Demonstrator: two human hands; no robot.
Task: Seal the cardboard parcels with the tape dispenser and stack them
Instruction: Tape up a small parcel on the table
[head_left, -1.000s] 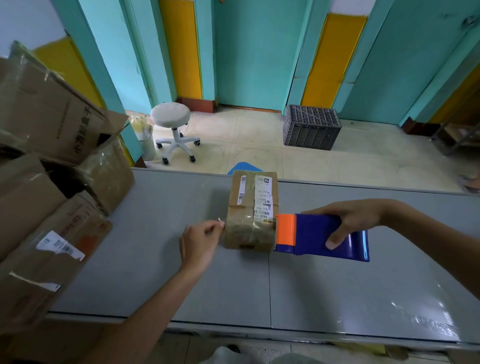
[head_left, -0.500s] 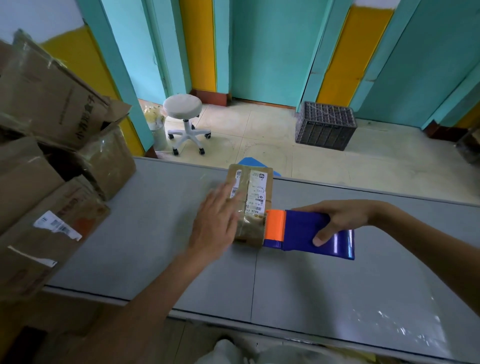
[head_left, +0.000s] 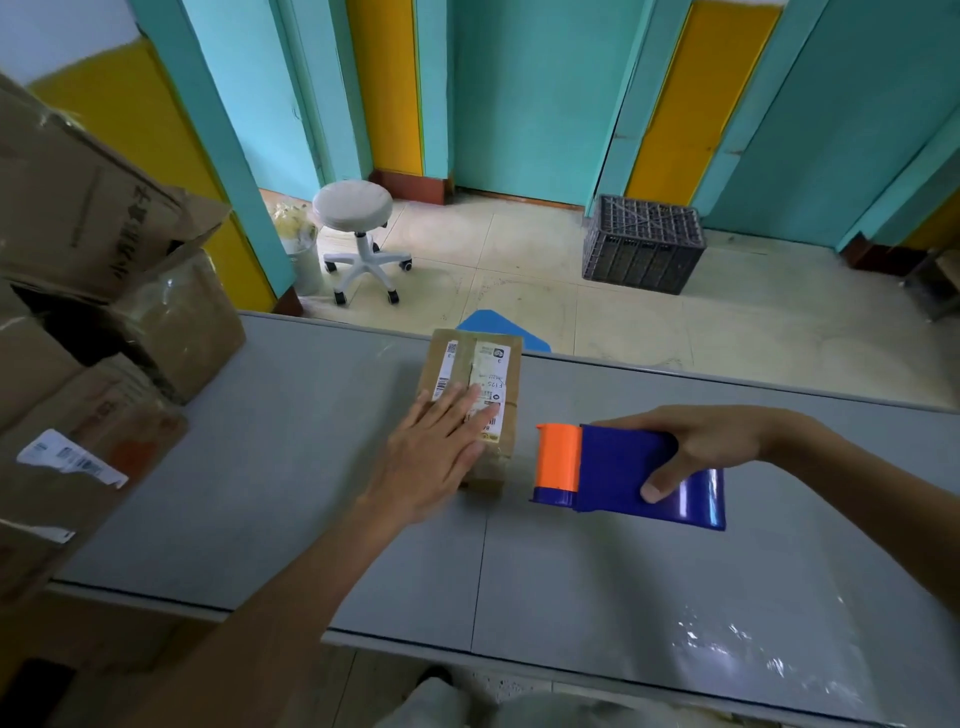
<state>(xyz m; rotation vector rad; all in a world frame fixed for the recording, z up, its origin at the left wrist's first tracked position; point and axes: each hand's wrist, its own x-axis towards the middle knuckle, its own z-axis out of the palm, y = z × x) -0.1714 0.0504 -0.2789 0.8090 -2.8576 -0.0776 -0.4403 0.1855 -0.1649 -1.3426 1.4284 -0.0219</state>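
Parcel (head_left: 488, 369): I see it lying on the table (head_left: 311, 493).
Left hand (head_left: 431, 457): flat, fingers straight, pressing its top.
Right hand (head_left: 701, 441): curled round the tape dispenser (head_left: 618, 467), just beside the parcel.

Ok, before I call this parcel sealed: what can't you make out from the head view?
All in the head view:
- Near part of the top of the parcel: covered by the left hand, so any tape there is hidden.
- Print on the shipping label: too small to read.
- Tape roll in the tape dispenser: hidden by its blue housing and the right hand.
- On the left, the stacked boxes: cut off by the frame edge.
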